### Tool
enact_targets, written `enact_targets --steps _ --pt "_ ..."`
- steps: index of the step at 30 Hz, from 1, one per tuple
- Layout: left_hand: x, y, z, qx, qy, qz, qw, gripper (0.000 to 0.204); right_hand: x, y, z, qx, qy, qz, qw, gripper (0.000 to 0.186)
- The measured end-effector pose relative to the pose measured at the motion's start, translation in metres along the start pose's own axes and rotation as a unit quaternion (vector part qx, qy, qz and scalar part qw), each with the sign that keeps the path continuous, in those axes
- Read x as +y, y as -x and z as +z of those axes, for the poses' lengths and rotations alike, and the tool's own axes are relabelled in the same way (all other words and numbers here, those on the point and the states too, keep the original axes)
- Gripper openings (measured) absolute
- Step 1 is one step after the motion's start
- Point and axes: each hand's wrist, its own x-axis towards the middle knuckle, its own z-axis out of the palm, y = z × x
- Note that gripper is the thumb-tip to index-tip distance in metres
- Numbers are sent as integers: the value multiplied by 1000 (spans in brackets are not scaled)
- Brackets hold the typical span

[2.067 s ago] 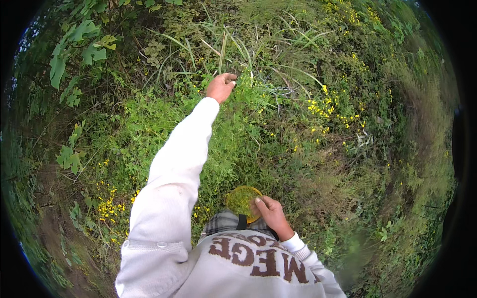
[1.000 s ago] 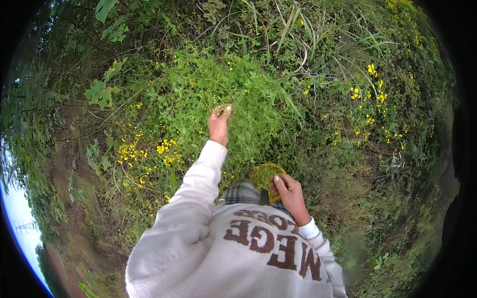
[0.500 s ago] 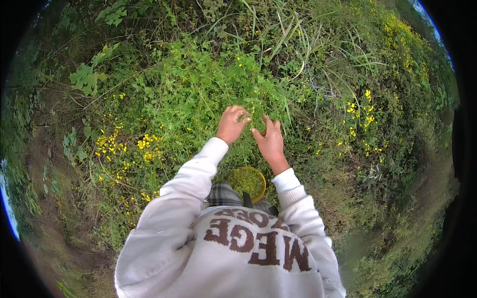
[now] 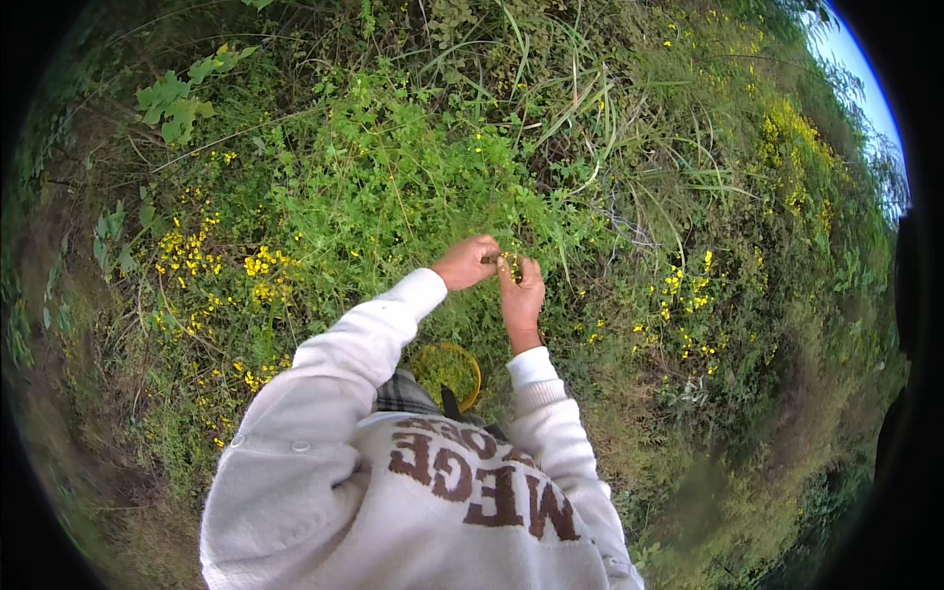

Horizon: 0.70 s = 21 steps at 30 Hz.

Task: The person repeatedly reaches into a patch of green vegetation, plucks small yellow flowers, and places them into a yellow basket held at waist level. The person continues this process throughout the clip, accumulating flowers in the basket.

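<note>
My left hand (image 4: 470, 263) and my right hand (image 4: 523, 293) meet in front of me, fingertips close together around a thin sprig with small yellowish buds (image 4: 510, 261). The fingers of both are pinched on it, partly hiding it. Behind them spreads a bright green, fine-leaved plant (image 4: 374, 167). Below my hands, at my waist, a round yellow container (image 4: 477, 376) holds small green-yellow plant bits (image 4: 438, 374); my clothing covers part of it, beside a dark strap (image 4: 449, 401).
Dense undergrowth surrounds me. Clusters of yellow flowers (image 4: 265, 275) grow at left and more (image 4: 688, 295) at right. Long grass blades (image 4: 590, 128) arch at the upper middle, near dry grey twigs (image 4: 629, 231). Broad leaves (image 4: 177, 108) hang upper left. Sky shows at the upper right edge.
My left hand has drawn back from high in the plants. My right hand has left the yellow container and risen to meet it; both have closed in on the sprig.
</note>
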Motion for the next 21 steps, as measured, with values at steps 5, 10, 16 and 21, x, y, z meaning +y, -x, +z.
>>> enact_targets --steps 5,10,16,21 --pt "-5 0 6 -12 58 -24 998 16 -9 3 5 12 -323 166 932 12" --pt "-8 3 10 -10 41 -43 998 16 -17 1 -1 -29 -347 173 921 21" --pt "0 8 10 3 -45 6 999 18 -17 8 -5 -25 -346 218 912 11" --pt "10 10 4 14 -102 35 994 15 -34 25 -16 14 -387 227 894 35"
